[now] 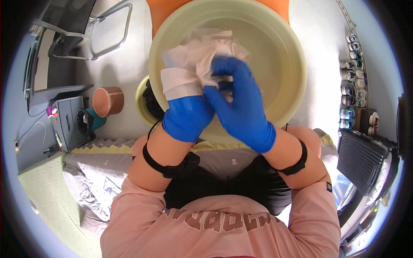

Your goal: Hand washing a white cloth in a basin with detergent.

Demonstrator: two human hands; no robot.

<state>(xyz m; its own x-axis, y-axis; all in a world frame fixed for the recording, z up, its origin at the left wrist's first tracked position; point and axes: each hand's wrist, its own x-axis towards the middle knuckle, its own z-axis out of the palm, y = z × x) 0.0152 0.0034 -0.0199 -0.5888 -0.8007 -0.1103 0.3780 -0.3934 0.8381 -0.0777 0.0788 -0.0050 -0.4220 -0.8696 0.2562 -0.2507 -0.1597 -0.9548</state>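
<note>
A pale pink-and-white cloth (183, 81), bunched and partly blurred, is held over a large pale yellow basin (297, 81). My right hand (243, 105), in a blue rubber glove, is closed on a fold of it, with fingers bent and thumb pointing toward the left hand. The cloth lies over my left hand (188, 118), gloved in blue too, covering its fingers, so their grip is hidden. Both hands are close together, left of the basin's middle. Cloudy-looking liquid seems to lie in the basin.
A smaller yellow basin (140, 101) with dark fabric sits partly beneath the big one's left side. An orange surface (161, 13) shows behind it. Leftward are a brown bin (108, 102), a grey cabinet (71, 120) and a metal-framed chair (127, 26). Shoes (353, 77) and a black suitcase (363, 159) line the right.
</note>
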